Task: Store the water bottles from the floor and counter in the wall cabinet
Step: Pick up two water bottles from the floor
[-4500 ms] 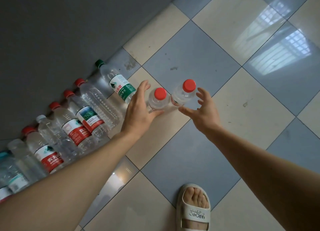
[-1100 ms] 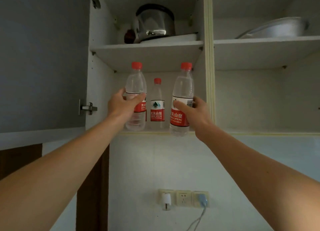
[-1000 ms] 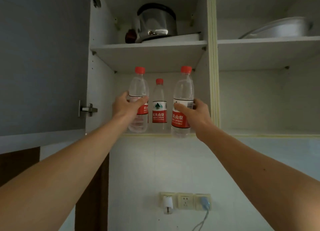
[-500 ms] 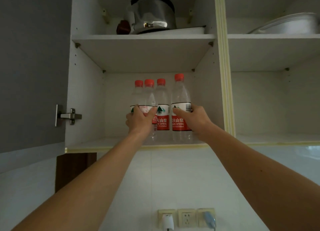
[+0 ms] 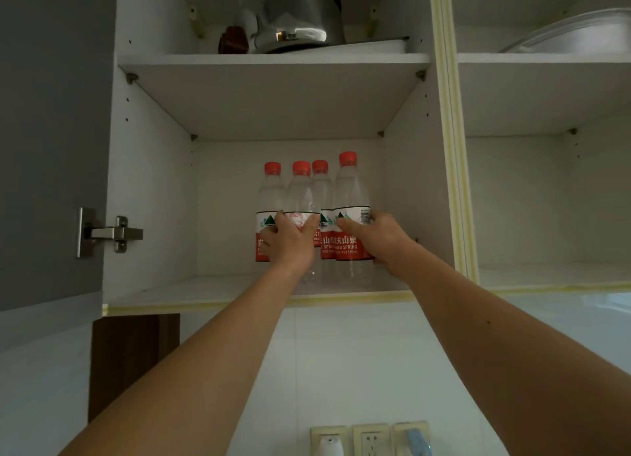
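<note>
Both hands (image 5: 338, 240) have pushed their gripped bottles (image 5: 326, 213) deeper onto the shelf (image 5: 191, 290).

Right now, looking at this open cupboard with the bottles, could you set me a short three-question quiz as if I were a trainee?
1. How many red-capped water bottles stand on the lower shelf of the left compartment?
2. True or false: the left hand and the right hand each have a grip on a bottle.
3. What sits on the shelf above the bottles? A) a shiny metal pot, B) a stack of cups, C) a loaf of bread.

Key
1. Four.
2. True; each hand's fingers curl round a bottle at its label.
3. A.
</note>
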`<state>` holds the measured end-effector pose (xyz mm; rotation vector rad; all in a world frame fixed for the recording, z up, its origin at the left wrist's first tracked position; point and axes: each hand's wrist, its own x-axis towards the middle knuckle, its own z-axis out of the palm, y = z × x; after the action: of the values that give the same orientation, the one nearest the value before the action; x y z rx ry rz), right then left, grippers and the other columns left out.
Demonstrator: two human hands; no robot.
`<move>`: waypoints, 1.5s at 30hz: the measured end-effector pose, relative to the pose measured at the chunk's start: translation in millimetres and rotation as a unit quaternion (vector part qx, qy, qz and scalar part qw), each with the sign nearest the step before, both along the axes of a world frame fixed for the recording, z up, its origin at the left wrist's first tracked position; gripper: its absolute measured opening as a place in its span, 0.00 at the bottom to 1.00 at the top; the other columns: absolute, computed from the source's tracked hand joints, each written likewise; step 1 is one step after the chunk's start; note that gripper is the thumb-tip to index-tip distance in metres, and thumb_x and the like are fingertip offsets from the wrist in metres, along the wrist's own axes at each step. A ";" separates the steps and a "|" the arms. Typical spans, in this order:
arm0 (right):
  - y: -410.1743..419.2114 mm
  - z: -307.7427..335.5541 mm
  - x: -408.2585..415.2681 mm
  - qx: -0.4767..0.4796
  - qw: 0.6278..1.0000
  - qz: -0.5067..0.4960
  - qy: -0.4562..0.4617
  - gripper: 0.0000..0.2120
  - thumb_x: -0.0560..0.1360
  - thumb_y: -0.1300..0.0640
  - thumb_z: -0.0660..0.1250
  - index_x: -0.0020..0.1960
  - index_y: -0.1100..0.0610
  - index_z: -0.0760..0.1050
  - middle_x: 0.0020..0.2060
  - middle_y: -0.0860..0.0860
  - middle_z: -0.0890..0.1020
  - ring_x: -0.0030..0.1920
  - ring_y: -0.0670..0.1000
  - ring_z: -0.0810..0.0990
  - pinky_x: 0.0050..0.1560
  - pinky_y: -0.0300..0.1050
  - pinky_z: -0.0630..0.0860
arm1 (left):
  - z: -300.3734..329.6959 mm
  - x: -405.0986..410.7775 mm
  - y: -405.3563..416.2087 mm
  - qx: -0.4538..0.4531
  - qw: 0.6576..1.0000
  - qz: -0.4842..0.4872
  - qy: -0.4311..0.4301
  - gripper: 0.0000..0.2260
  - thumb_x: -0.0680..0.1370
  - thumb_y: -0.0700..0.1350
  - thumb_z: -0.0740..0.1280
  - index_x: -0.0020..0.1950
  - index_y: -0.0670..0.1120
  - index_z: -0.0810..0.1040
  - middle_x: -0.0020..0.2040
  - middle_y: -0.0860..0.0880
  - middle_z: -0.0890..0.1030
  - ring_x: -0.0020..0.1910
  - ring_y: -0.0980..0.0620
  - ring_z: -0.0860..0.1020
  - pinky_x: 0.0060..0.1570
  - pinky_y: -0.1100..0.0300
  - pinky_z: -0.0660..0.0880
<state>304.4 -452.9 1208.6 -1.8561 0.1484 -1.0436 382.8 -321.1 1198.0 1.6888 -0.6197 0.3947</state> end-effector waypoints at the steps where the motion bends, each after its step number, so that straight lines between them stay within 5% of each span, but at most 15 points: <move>1: 0.2 1.0 -0.2 -0.002 1.000 -0.002 0.006 0.08 0.76 0.50 0.74 0.51 0.51 0.77 0.44 0.51 0.86 0.42 0.50 0.86 0.42 0.45 0.83 | 0.3 -0.1 -1.0 0.003 1.000 0.003 0.000 0.31 0.82 0.61 0.61 0.79 0.46 0.58 0.76 0.37 0.59 0.75 0.35 0.60 0.72 0.43 0.61; 7: 4.3 3.2 -4.2 -0.014 0.999 -0.015 0.027 0.08 0.77 0.50 0.73 0.53 0.52 0.77 0.44 0.51 0.85 0.41 0.49 0.85 0.39 0.43 0.81 | 4.0 0.9 0.4 0.041 0.999 0.013 0.004 0.33 0.81 0.61 0.62 0.80 0.46 0.57 0.77 0.36 0.59 0.76 0.34 0.61 0.72 0.42 0.62; 11: 8.2 3.1 -10.9 -0.059 0.996 -0.046 0.053 0.13 0.79 0.49 0.70 0.58 0.57 0.77 0.50 0.55 0.85 0.43 0.50 0.84 0.39 0.42 0.79 | 13.2 2.4 14.9 0.097 0.994 0.026 -0.035 0.28 0.80 0.58 0.66 0.72 0.41 0.69 0.70 0.38 0.73 0.69 0.38 0.72 0.67 0.49 0.70; 16: 21.6 -9.9 -35.8 -0.116 0.986 -0.069 0.100 0.19 0.81 0.48 0.67 0.65 0.58 0.75 0.55 0.55 0.84 0.54 0.54 0.83 0.57 0.52 0.80 | 5.2 -15.6 46.5 0.135 0.988 0.049 -0.063 0.19 0.80 0.56 0.67 0.60 0.41 0.75 0.59 0.42 0.81 0.52 0.44 0.77 0.48 0.57 0.70; 21: 50.8 -32.1 -89.3 -0.180 0.977 -0.118 0.006 0.11 0.81 0.53 0.66 0.60 0.56 0.77 0.57 0.54 0.81 0.59 0.54 0.78 0.62 0.54 0.76 | -19.1 -60.2 84.6 0.080 0.987 0.061 -0.122 0.20 0.81 0.58 0.66 0.64 0.44 0.75 0.57 0.46 0.81 0.53 0.46 0.80 0.55 0.50 0.78; 24: 70.9 -53.1 -128.8 -0.190 0.974 -0.123 -0.007 0.09 0.81 0.52 0.65 0.54 0.56 0.78 0.54 0.52 0.81 0.54 0.52 0.80 0.58 0.50 0.77 | -34.6 -96.5 108.2 0.056 0.985 0.011 -0.164 0.11 0.82 0.56 0.64 0.54 0.49 0.78 0.46 0.48 0.83 0.43 0.50 0.83 0.47 0.48 0.82; 28: 106.4 -96.8 -187.4 -0.218 0.969 -0.116 0.011 0.12 0.81 0.48 0.64 0.57 0.54 0.80 0.53 0.48 0.81 0.48 0.43 0.80 0.45 0.37 0.74 | -61.5 -147.3 140.5 0.052 0.980 -0.051 -0.184 0.09 0.84 0.51 0.63 0.50 0.49 0.79 0.37 0.49 0.83 0.31 0.55 0.82 0.33 0.63 0.78; 31: 140.6 -140.6 -230.0 -0.202 0.972 -0.115 0.042 0.09 0.80 0.46 0.63 0.51 0.50 0.79 0.47 0.41 0.81 0.43 0.37 0.79 0.40 0.30 0.71 | -96.4 -180.7 166.9 0.055 0.980 -0.072 -0.180 0.11 0.84 0.51 0.62 0.50 0.46 0.79 0.35 0.48 0.82 0.28 0.54 0.81 0.28 0.63 0.77; 36: 200.2 -233.8 -282.6 -0.105 0.981 -0.113 0.118 0.19 0.80 0.48 0.60 0.49 0.64 0.79 0.43 0.57 0.83 0.44 0.58 0.81 0.46 0.60 0.81 | -189.6 -224.2 211.6 0.078 0.981 -0.142 -0.108 0.15 0.84 0.53 0.62 0.44 0.45 0.79 0.32 0.48 0.82 0.25 0.53 0.78 0.25 0.65 0.71; 40: 246.1 -315.4 -313.4 -0.068 0.970 -0.137 0.189 0.23 0.82 0.49 0.57 0.49 0.69 0.78 0.40 0.65 0.81 0.35 0.58 0.77 0.38 0.52 0.74 | -282.8 -250.1 245.1 0.115 0.973 -0.197 -0.034 0.17 0.83 0.52 0.62 0.41 0.43 0.79 0.29 0.48 0.82 0.23 0.50 0.77 0.24 0.64 0.69; 45: 280.3 -401.7 -355.3 -0.051 0.955 -0.142 0.255 0.22 0.83 0.49 0.58 0.46 0.66 0.79 0.36 0.62 0.81 0.39 0.60 0.80 0.43 0.54 0.75 | -388.9 -280.9 286.1 0.202 0.954 -0.217 0.044 0.17 0.83 0.54 0.61 0.41 0.45 0.79 0.31 0.50 0.82 0.24 0.51 0.78 0.25 0.59 0.71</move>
<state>-50.9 -172.6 806.9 -2.2135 0.6947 -0.7432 102.0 -35.0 809.1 1.8752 -1.0288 -0.1338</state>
